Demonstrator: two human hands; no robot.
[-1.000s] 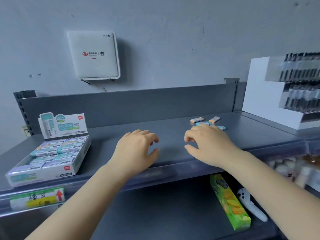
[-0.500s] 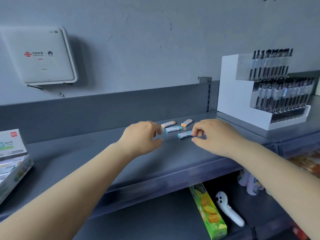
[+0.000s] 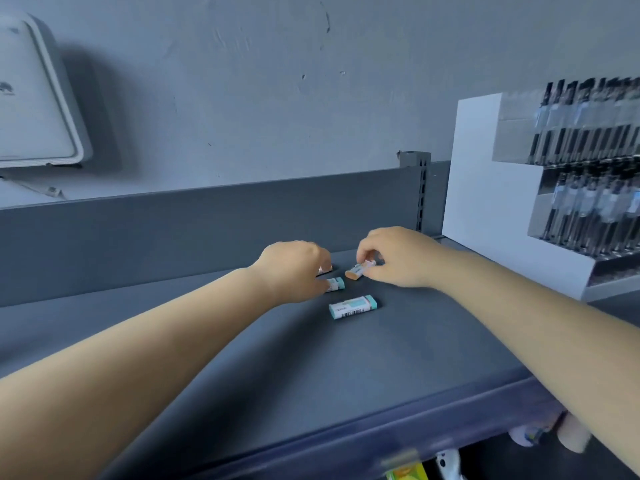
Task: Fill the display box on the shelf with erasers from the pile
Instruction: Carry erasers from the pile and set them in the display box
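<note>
Dark grey metal shelf (image 3: 346,368) filling most of the view, with a raised back panel and a scuffed grey wall behind it. White pen display stand (image 3: 485,202) parked at the right end of the shelf, tiers packed with black pens (labels too blurry to read). White wall-mounted box (image 3: 31,98) cut off at the top left edge. Display box nowhere in this shot, so no telling where it sits.

Both bare forearms reaching in from the bottom corners toward the small pile of erasers near the back of the shelf. Left hand (image 3: 294,268) knuckles-up with fingers curled down over two of them: a teal-capped eraser (image 3: 335,284) poking out at its fingertips, and an orange-tinted eraser (image 3: 325,270) mostly hidden behind the knuckles. Touching for sure, but actual grip hidden under the hand, so can't tell. Right hand (image 3: 398,258) pinching the near end of an orange-tipped eraser (image 3: 358,270) between thumb and fingers, far end angled down to the left, touching or nearly touching the shelf.

Loose teal eraser (image 3: 352,306) lying flat on the shelf just in front of both hands, barcode side up, touched by neither. Bits of packaging peeking out from the lower shelf along the bottom edge, too blurred to name.
</note>
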